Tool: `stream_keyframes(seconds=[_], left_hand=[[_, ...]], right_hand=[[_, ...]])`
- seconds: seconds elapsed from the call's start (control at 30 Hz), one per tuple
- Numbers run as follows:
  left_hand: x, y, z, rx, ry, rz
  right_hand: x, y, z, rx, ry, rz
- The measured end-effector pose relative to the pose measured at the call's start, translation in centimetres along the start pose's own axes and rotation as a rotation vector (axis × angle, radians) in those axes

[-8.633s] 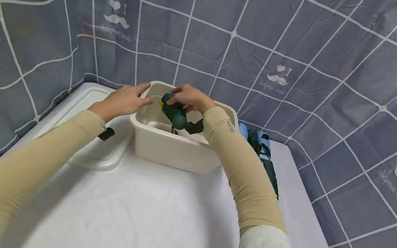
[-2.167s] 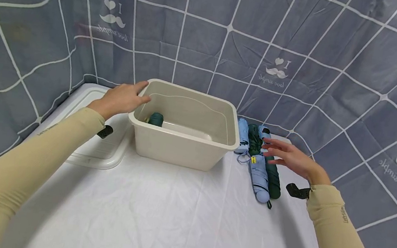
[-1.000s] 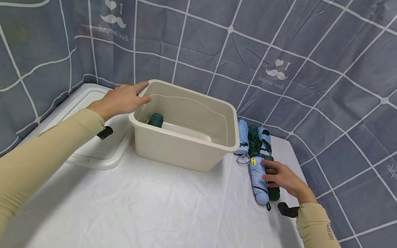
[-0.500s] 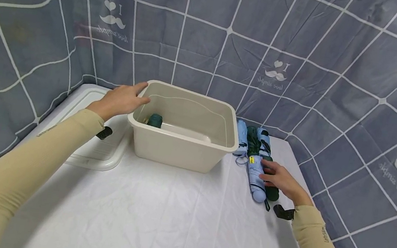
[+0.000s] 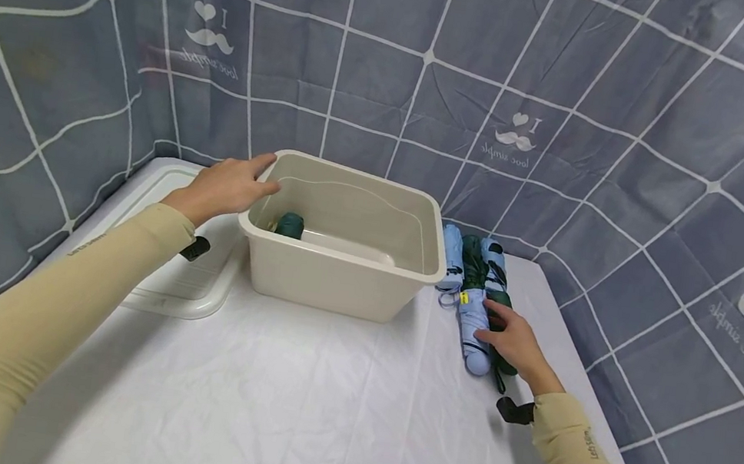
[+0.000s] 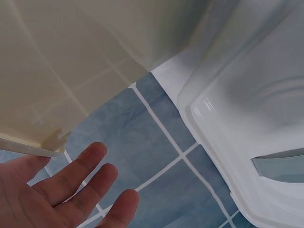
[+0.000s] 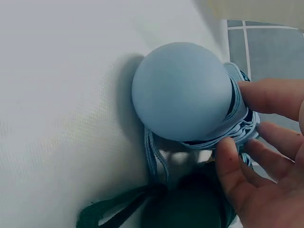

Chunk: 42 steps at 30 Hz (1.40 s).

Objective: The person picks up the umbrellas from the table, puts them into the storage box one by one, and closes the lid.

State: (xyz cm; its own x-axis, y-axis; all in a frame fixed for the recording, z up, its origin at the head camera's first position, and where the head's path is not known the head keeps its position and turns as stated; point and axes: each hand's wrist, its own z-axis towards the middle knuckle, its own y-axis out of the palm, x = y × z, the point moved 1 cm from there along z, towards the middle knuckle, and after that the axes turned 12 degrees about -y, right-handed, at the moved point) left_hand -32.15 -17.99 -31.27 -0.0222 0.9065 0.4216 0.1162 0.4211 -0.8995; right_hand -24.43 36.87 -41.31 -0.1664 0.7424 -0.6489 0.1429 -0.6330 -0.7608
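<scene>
My right hand (image 5: 517,344) is at a light blue folded umbrella (image 5: 472,322) on the right of the white table. Its thumb lies on the blue cover and the fingers reach down the side toward a dark green umbrella (image 5: 504,360). In the right wrist view the blue umbrella's round end (image 7: 180,90) faces the camera, pinched by the hand just behind it. My left hand (image 5: 227,187) rests at the left end of a beige plastic bin (image 5: 330,285), fingers extended by the rim. Inside the bin's left end lies another dark green umbrella (image 5: 290,225).
Behind the held umbrella lie more folded umbrellas, a blue one (image 5: 452,257), a dark green one (image 5: 474,260) and another blue one (image 5: 495,263). A white lid (image 5: 197,296) lies left of the bin. A grey checked curtain (image 5: 378,70) surrounds the table.
The right hand, earlier putting a green umbrella into the bin, has come over to the umbrellas on the right. In the last second it and the light blue umbrella shift slightly left. The left hand stays.
</scene>
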Motion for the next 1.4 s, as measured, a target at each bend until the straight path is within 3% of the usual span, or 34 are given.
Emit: stream_keyframes(seconds=[0.3, 1.4], left_hand=[[0.2, -0.1, -0.2, 0.012, -0.009, 0.013], [0.5, 0.0, -0.5, 0.002, -0.020, 0.016]], right_hand=[[0.1, 0.9, 0.4, 0.002, 0.038, -0.016], [0.5, 2.2, 0.5, 0.125, 0.098, 0.228]])
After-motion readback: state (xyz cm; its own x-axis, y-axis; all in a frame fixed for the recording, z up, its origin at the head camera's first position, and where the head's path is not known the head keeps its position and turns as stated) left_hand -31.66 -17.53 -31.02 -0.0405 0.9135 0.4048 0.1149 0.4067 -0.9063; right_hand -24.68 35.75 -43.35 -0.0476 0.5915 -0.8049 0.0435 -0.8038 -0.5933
